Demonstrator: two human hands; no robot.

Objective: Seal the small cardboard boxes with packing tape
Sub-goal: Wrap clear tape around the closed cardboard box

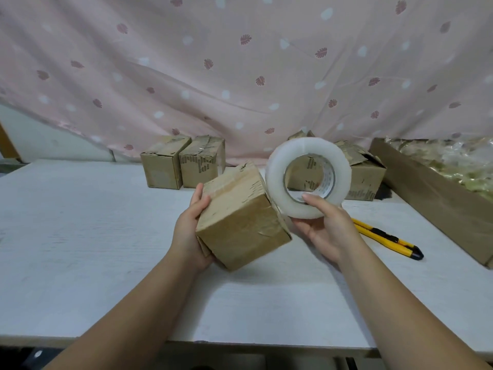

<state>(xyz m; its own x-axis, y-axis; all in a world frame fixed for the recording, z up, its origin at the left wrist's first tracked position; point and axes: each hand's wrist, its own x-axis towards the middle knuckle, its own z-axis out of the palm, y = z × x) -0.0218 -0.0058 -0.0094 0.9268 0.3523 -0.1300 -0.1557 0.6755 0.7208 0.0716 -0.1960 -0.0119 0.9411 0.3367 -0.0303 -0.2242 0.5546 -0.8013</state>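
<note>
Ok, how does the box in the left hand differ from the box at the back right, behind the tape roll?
The held box is tilted in the left hand; the back-right box, behind the tape roll, sits flat on the table. The held box's flaps are closed, with shiny tape across them; the back-right box's top flaps stick up, unclosed. Both are small brown cardboard boxes.

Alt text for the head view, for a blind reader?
A left hand holds a small cardboard box tilted over a white table while the right hand grips a roll of clear tape beside it. More boxes stand behind; a yellow knife lies to the right.
</note>
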